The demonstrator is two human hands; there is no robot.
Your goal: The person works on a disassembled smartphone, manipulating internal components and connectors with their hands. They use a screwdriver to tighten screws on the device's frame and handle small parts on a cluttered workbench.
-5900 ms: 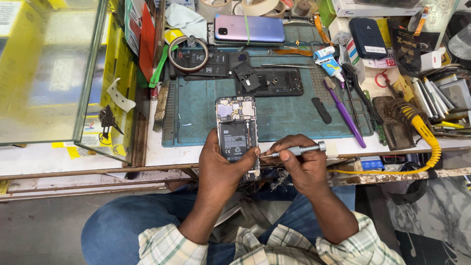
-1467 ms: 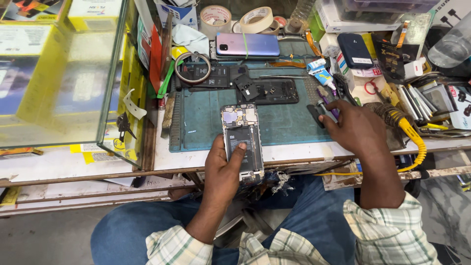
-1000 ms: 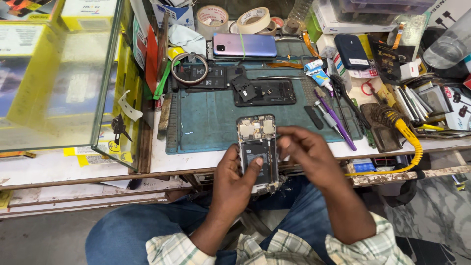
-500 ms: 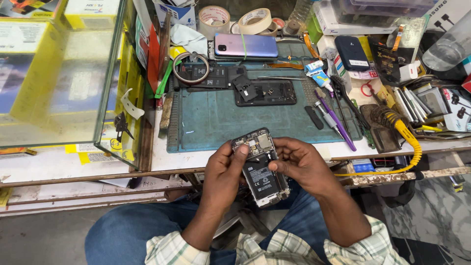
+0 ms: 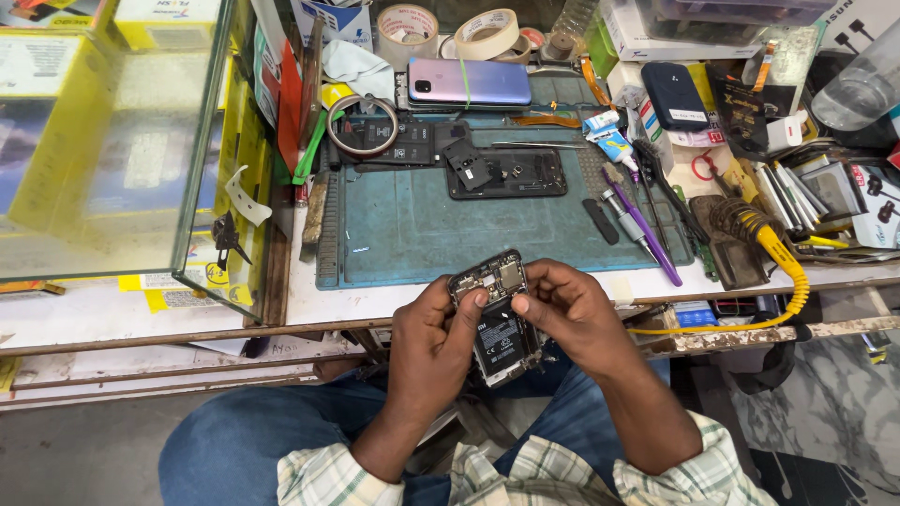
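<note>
Left hand [image 5: 433, 339] and right hand [image 5: 570, 314] both grip an opened black smartphone with exposed circuit board and battery [image 5: 495, 317], fingers pinching its edges, held just near of the teal work mat [image 5: 403, 225].

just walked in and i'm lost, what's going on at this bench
A person seated at a cluttered repair bench holds an opened phone, its back cover off and battery and circuit board showing, just off the bench edge over their lap. The left hand grips its left side and the right hand its right, thumbs pressing on the insides. On the blue work mat lie another dismantled phone and a purple tool.
</note>
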